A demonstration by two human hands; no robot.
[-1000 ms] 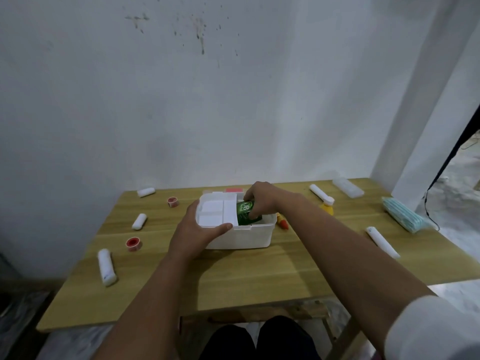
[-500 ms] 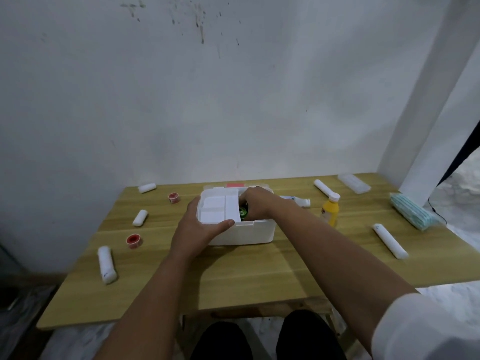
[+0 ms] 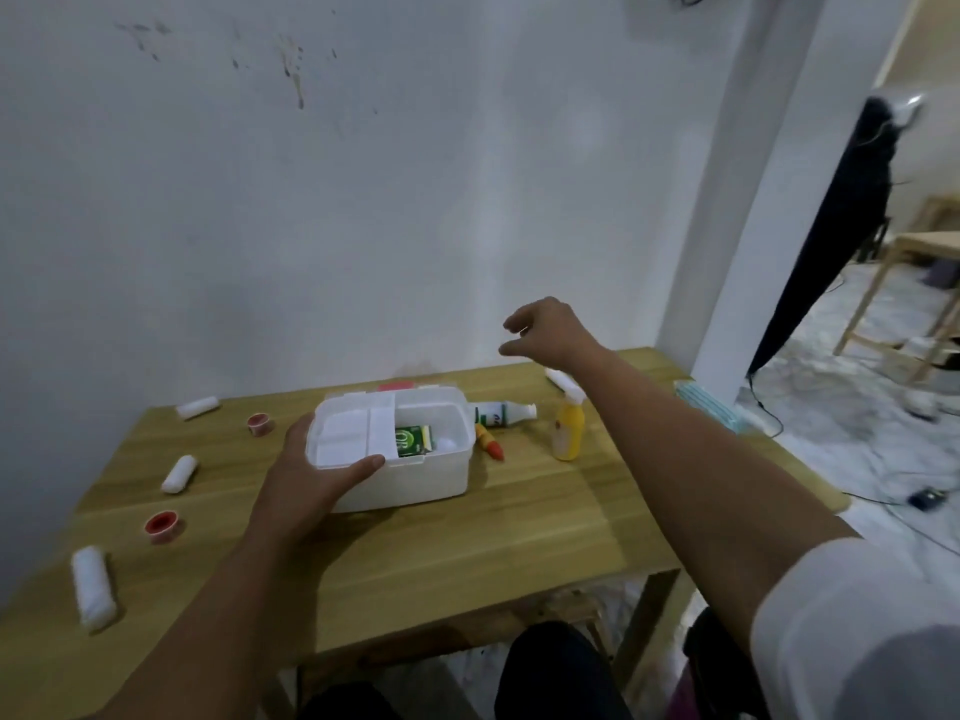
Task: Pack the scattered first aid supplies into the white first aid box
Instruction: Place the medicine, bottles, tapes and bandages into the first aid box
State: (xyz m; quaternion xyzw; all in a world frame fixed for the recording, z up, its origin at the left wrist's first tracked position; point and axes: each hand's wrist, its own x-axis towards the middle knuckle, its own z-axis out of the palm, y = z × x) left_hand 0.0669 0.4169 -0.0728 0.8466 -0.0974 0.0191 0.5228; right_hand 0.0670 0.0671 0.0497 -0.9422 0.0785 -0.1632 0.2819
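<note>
The white first aid box (image 3: 410, 472) sits near the middle of the wooden surface (image 3: 467, 537), its top open. A white tray (image 3: 353, 433) covers the left part, and a green carton (image 3: 413, 440) lies in the open right part beside something small and white. The left hand (image 3: 311, 480) grasps the box's near left corner, thumb along the rim. The right hand (image 3: 545, 332) is raised above the far right of the surface, its grip released and holding nothing. Just right of the box lie a small tube with a red tip (image 3: 489, 443) and a white bottle (image 3: 501, 412) on its side; a yellow bottle (image 3: 568, 428) stands upright near them. To the left are three white gauze rolls (image 3: 179, 473) and two red tape rolls (image 3: 162, 524). A stack of pale blue masks (image 3: 709, 407) lies at the far right edge.
</note>
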